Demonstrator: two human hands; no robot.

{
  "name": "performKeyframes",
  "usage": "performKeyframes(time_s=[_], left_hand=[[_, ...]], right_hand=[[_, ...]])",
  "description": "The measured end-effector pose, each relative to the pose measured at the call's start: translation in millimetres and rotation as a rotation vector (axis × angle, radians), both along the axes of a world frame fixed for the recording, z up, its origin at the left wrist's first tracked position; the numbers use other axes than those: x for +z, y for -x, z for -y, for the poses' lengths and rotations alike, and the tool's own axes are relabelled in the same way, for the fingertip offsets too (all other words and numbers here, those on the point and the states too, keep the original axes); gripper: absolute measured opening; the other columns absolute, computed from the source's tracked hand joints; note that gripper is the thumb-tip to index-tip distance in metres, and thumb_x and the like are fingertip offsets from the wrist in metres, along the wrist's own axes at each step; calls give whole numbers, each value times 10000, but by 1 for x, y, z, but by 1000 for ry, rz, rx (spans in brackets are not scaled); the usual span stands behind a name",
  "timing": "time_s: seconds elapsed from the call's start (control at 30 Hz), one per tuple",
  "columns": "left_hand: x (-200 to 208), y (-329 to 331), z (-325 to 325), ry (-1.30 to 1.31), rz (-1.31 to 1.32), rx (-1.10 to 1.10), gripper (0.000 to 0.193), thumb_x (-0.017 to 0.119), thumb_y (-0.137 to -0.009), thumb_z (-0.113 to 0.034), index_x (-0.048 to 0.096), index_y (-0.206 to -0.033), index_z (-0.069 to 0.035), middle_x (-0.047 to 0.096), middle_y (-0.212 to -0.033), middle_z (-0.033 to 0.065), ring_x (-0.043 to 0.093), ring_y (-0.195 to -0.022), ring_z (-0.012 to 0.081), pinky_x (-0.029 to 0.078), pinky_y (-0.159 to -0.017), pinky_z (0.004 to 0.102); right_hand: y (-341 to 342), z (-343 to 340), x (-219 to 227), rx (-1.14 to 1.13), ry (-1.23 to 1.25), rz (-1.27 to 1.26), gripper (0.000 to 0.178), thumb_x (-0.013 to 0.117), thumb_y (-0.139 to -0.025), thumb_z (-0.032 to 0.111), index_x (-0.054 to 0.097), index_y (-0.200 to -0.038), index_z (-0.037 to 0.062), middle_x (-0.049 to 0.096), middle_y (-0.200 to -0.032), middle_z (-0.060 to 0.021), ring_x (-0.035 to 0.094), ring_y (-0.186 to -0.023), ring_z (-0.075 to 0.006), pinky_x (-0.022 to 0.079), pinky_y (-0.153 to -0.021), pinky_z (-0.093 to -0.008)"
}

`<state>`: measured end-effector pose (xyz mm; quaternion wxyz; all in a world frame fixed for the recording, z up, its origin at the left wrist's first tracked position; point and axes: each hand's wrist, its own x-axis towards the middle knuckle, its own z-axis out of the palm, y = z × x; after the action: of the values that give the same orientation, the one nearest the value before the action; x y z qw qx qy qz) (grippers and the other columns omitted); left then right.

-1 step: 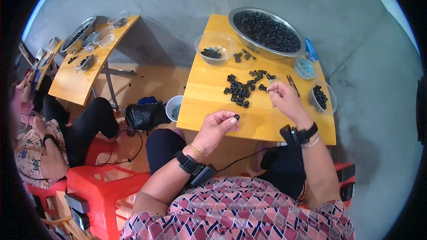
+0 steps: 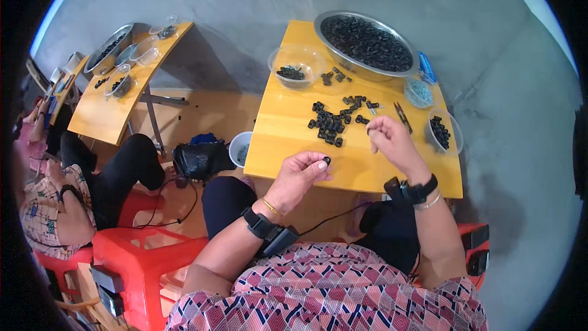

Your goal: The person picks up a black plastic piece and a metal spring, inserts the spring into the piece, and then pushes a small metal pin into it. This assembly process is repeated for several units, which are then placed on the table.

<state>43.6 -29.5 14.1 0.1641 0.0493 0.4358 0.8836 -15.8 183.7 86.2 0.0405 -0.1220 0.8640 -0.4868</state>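
Note:
My left hand (image 2: 296, 178) pinches a small black ring-shaped plastic part (image 2: 326, 160) between thumb and fingertips, over the table's near edge. My right hand (image 2: 392, 141) is closed in a pinch above the table, right of the loose parts. Something dark and tiny seems to be at its fingertips, too small to name. A loose pile of small black plastic parts (image 2: 329, 124) lies on the yellow table (image 2: 288, 159) ahead of my hands. Small light metal pieces (image 2: 372, 110) rest just beyond my right fingertips. Tweezers or thin snips (image 2: 403, 117) with dark handles lie to their right.
A wide steel basin (image 2: 404, 75) full of black parts stands at the back. Clear tubs hold dark pieces (image 2: 291, 72), pale blue pieces (image 2: 420, 93) and black parts (image 2: 440, 133). A white bucket (image 2: 240, 149) is on the floor; a person sits left, near a red stool (image 2: 144, 257).
My right hand has drawn back slightly toward me, leaving the light metal pieces in plainer view. My left hand stays nearly in place with the black part.

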Motion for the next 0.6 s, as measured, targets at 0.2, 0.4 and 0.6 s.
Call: performKeyframes(time_s=[0.2,0.4,0.6], left_hand=[[34,-22,-13,-161,-146,-90,141,524,-829,-77,554,-956,-24,586,-860,58,565,-770,146,481,-753,324],[51,-44,-19,-41,-278,-72,153,524,-828,-56,548,-962,13,598,-873,72,586,-775,130,484,-734,244],[63,-58,-19,30,-305,-78,143,528,-821,-43,560,-952,6,600,-869,70,567,-763,125,471,-705,246]], right_hand=[[-75,20,24,207,629,191,113,489,-814,51,484,-913,-4,513,-760,-25,531,-626,-89,456,-575,-212],[-101,24,25,286,684,163,129,498,-832,76,486,-934,-2,529,-768,-23,530,-636,-81,461,-591,-212],[-113,24,19,298,725,160,136,511,-832,87,499,-936,-1,541,-767,-22,523,-648,-74,454,-598,-207]])
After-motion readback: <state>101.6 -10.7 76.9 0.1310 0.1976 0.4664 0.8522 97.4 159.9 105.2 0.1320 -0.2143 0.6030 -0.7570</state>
